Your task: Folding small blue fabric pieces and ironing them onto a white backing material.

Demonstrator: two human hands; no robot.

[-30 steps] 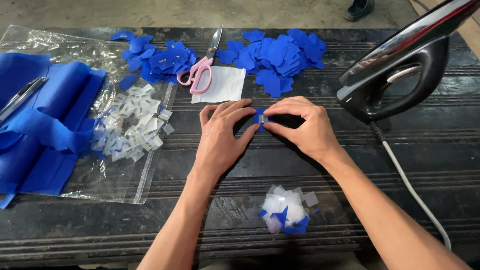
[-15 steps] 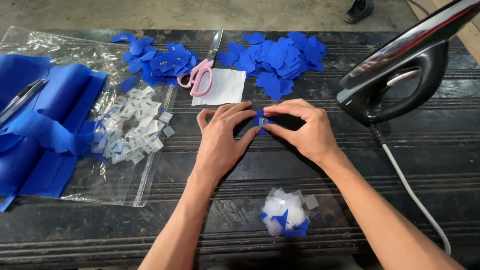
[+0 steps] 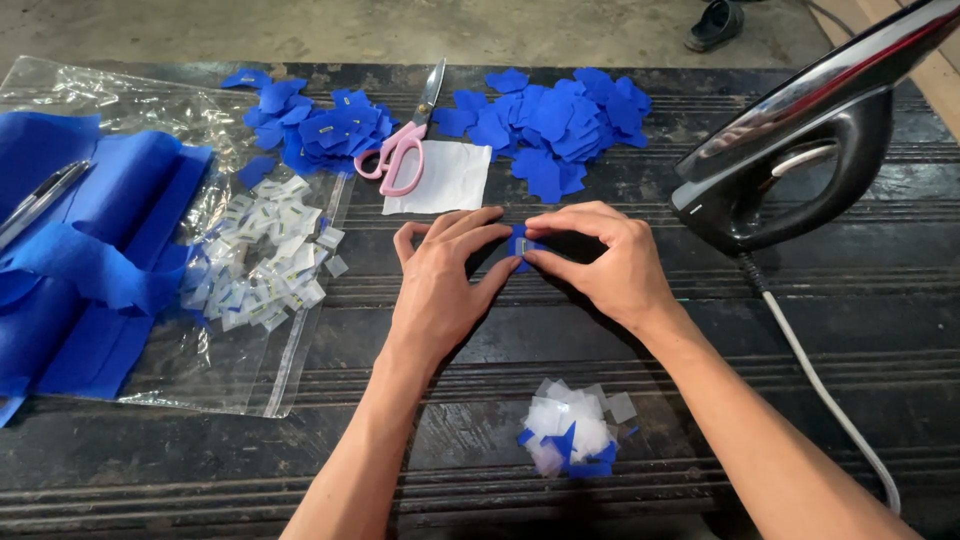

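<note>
Almost nothing has moved since the earlier frames: both hands stay together at table centre, fingertips only slightly readjusted on the same piece. The small blue fabric piece (image 3: 520, 246) sits between the two hands, just above the dark ridged table (image 3: 480, 330), pinched from both sides. Left hand (image 3: 440, 285) has thumb and forefinger closed on the piece's left edge, other fingers curled loosely. Right hand (image 3: 605, 262) has fingers bent and closed on its right edge, thumb underneath. Near the person, below the hands, lies a little heap of white and blue scraps (image 3: 572, 438). Far of the hands, a white square of cloth (image 3: 445, 180) lies flat, with pink-handled scissors (image 3: 403, 150) touching its left side, blades pointing far. Two piles of blue cut pieces flank the scissors: one far left (image 3: 315, 125), one far right (image 3: 565, 120). Left, a clear plastic bag (image 3: 235, 330) holds small white tags (image 3: 265, 270), and folded blue fabric (image 3: 90, 250) lies on it with a pen (image 3: 40, 200) on top. Right, a black iron (image 3: 800, 150) stands tilted, its white cord (image 3: 830, 400) trailing near.
</note>
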